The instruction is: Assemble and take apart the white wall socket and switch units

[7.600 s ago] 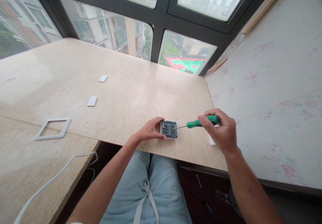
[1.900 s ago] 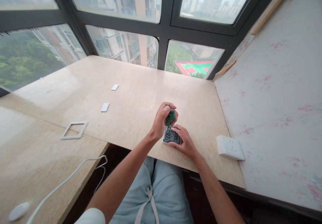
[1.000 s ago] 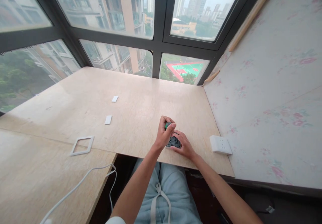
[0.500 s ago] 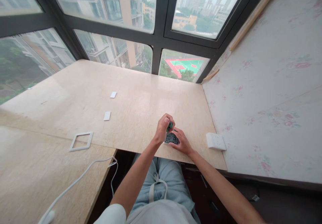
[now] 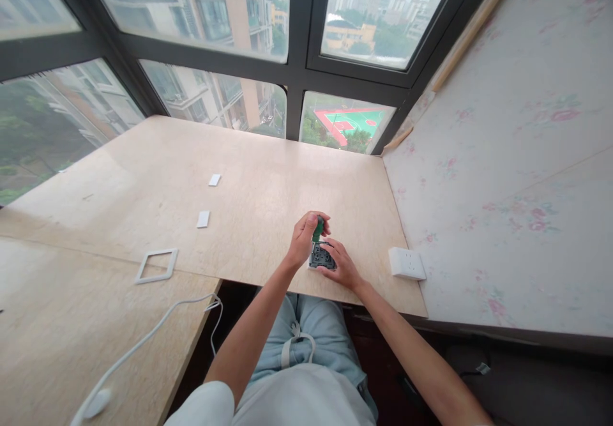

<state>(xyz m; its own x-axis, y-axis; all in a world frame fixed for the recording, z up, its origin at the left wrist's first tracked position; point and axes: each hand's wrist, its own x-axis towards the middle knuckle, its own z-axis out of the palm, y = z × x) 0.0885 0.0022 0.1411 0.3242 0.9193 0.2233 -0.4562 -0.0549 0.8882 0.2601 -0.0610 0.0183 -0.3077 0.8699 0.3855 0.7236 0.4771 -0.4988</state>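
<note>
While your left hand (image 5: 303,233) grips a green screwdriver (image 5: 317,230) (below frame centre), right hand (image 5: 341,266) clasping a grey module (image 5: 318,257), counter (image 5: 263,215) beneath.

A pale, stone-patterned countertop (image 5: 268,183) is extending back to a dark window frame (image 5: 297,62). Beyond it, a multi-storey building (image 5: 213,20) is rising at centre-left, trees (image 5: 22,129) are filling the far left, and a green-and-red sports court (image 5: 354,124) is showing lower down. At right, a wall papered with pink flowers (image 5: 517,158) is bordering the countertop — a white socket box (image 5: 406,264) is sitting against it. At lower left, a white cable (image 5: 142,338) is trailing over the countertop's edge — a round white object (image 5: 98,404) is lying beside it.
</note>
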